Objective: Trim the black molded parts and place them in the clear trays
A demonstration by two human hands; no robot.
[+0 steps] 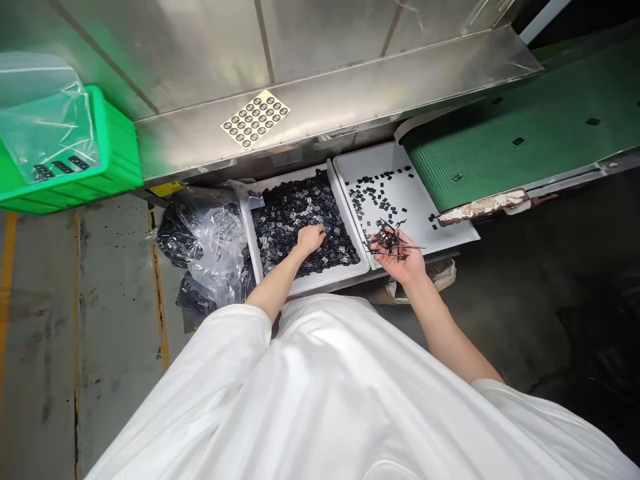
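Note:
My left hand [310, 239] reaches down into a white tray [249, 227] heaped with small black plastic parts [295, 207]; its fingers are curled into the pile and what they grip is hidden. My right hand [400, 257] is palm up over the near edge of a second white tray [450, 230], fingers curled around a bundle of thin black plastic sprue sticks [387, 240]. That second tray carries scattered black square parts [373, 193].
A green conveyor belt [525, 133] with a few black parts ends above the right tray. A steel machine housing [300, 100] bears a sticker sheet [256, 119]. Clear bags of black parts [205, 247] lie left; a green crate [115, 147] sits farther left.

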